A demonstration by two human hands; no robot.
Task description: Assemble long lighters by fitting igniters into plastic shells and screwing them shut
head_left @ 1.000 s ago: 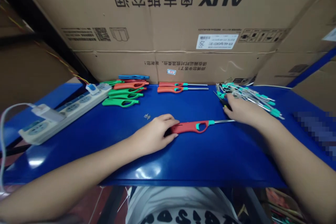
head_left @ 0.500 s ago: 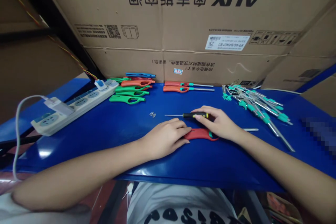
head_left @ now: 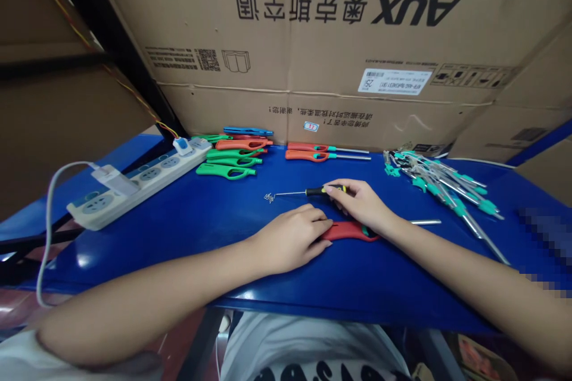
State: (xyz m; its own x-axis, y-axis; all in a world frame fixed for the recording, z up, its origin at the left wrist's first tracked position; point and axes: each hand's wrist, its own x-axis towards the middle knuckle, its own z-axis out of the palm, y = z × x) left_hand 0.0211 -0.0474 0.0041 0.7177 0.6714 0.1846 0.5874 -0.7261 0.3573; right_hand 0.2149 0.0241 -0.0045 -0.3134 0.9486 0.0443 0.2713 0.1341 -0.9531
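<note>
From where I stand, the left hand point(head_left: 288, 241) has its fingers closed about the butt of the red lighter point(head_left: 346, 230), thumb on the near side. The right hand point(head_left: 357, 199) pinches the screwdriver point(head_left: 308, 192) by its dark handle, just beyond the lighter, hiding part of its trigger end; I can't tell whether the wrist touches it. The screwdriver's tip reaches the small screws point(head_left: 269, 197), beyond and left of the lighter; contact is too fine to judge.

I'd guess the lighter is light, stiff plastic, a bit slick on this glossy worktop point(head_left: 357, 286); the broad handle is the place to hold, not the thin tube.

The front edge runs on the lighter's near side, well apart from it. Two orange-red lighters point(head_left: 308, 156) lie well beyond it, and the teal-and-metal tube parts point(head_left: 447, 181) beyond to its right, so sideways swings have most to catch there.
</note>
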